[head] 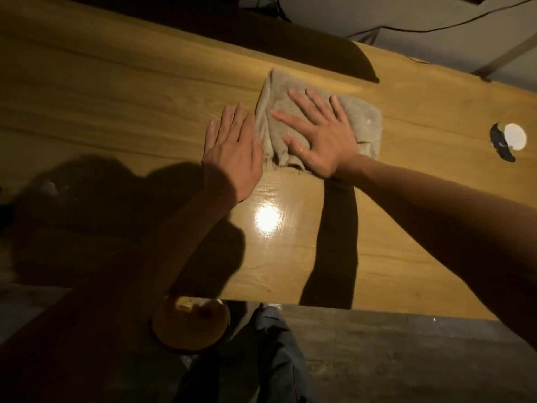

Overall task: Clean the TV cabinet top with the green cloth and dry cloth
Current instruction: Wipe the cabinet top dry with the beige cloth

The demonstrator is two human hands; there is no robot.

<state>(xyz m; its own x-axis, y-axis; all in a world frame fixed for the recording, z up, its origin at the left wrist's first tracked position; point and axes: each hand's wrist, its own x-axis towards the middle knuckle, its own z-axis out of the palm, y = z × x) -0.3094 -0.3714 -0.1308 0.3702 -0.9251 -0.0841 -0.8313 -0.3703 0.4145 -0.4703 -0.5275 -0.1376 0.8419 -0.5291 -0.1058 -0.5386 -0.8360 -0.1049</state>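
Observation:
A pale, folded cloth (363, 120) lies flat on the wooden TV cabinet top (116, 106), a little right of centre. My right hand (316, 135) presses down on the cloth with fingers spread and straight. My left hand (232, 149) lies flat just left of the cloth, fingers straight and together, its edge touching the cloth's left border. The cloth looks greyish-beige in this dim warm light; its true colour is hard to tell. A shiny wet-looking patch with a lamp reflection (267, 219) lies on the wood in front of the hands.
A round cable hole with a dark cover (505, 141) sits at the right of the top. A dark TV base (261, 39) and cables (436, 27) run along the back. A round yellowish bowl-like object (189, 324) sits below the front edge by my legs.

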